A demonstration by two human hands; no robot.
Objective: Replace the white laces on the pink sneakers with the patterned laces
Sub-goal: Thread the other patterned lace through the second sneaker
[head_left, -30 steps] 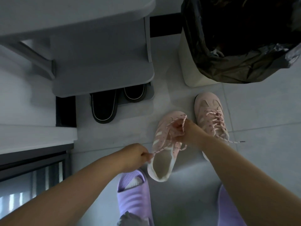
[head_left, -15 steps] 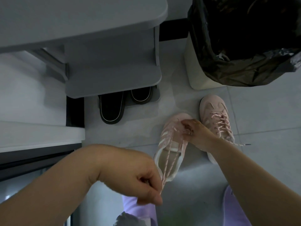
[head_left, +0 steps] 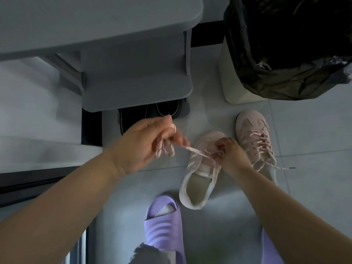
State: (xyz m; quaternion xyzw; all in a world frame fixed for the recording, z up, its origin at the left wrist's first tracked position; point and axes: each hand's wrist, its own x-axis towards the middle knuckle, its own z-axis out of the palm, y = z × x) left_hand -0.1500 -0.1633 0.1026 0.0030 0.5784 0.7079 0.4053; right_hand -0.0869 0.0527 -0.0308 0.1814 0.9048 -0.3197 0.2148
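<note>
Left hand [head_left: 144, 143]: fingers clamped on a bunched pink speckled woven lace [head_left: 192, 149], now raised and out leftward; half a second ago it hung low near the heel.
Right hand [head_left: 229, 151]: fingertips pinched on the lace at the eyelets, unmoved.
Near pink suede sneaker [head_left: 198, 172]: under the right fingers, lace drawn taut.
Meaning: slack likely pulled through; threading continues.
Far pink suede sneaker [head_left: 253, 134]: beyond the right hand, already laced.

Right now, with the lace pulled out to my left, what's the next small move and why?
Probably keep drawing the patterned lace through with your left hand until the slack is out. It runs from that closed hand to the nearer sneaker, where your right hand pinches at the eyelets.
</note>
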